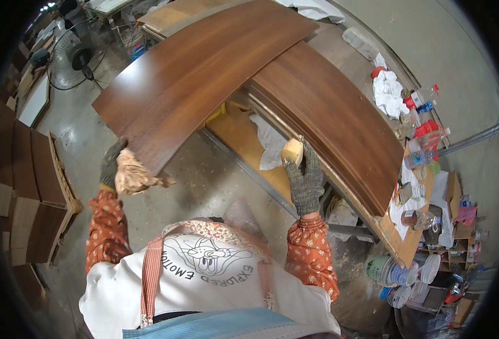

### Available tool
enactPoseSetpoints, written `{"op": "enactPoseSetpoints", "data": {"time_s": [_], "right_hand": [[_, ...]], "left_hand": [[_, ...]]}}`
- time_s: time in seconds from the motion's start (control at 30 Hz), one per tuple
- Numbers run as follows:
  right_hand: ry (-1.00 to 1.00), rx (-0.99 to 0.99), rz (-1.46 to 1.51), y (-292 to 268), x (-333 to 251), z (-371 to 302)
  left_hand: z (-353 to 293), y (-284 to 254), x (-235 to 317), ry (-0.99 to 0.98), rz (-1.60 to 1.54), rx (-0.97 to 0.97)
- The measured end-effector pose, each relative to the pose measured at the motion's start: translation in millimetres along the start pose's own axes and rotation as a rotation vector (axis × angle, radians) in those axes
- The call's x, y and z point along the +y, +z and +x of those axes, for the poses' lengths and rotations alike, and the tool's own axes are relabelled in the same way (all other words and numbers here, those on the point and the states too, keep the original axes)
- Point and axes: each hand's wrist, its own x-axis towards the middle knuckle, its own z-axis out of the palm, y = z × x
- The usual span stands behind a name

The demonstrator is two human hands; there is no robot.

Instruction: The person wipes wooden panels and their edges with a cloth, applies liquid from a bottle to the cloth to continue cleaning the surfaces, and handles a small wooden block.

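Note:
My left hand point(112, 165), in a dark knit glove, is closed at the near left corner of a long brown wood-grain panel point(204, 65). A crumpled tan cloth point(133, 172) is bunched in it against the panel's end. The panel lies slantwise across a stack of similar brown panels point(331, 104), its left part jutting past the bench. In a grey knit glove, my right hand point(306, 183) grips a pale yellow block point(292, 151), like a sponge or sanding block, beside the stack's near edge. The fingers of my left hand are partly hidden.
Plastic bottles point(421, 158) and white rags point(388, 93) line the bench's right side. Buckets point(382, 268) stand below at the right. A floor fan point(80, 59) is at the far left, with stacked panels on a pallet point(63, 203) nearer. Under the bench lies a white sheet point(266, 141).

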Motion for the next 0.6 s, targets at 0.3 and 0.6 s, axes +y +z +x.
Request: {"op": "enactPoseSetpoints", "data": {"time_s": [0.3,0.6], "right_hand": [[-0.531,-0.383,-0.012,144.6,-42.1,200.0],[-0.212,-0.632,-0.010,343.2,-43.6,380.2]], "left_hand": [[-31.0,-111.6,-30.0,0.326,0.144,0.715],[-46.2,-109.2,-50.9,0.352,0.159,1.110]]}}
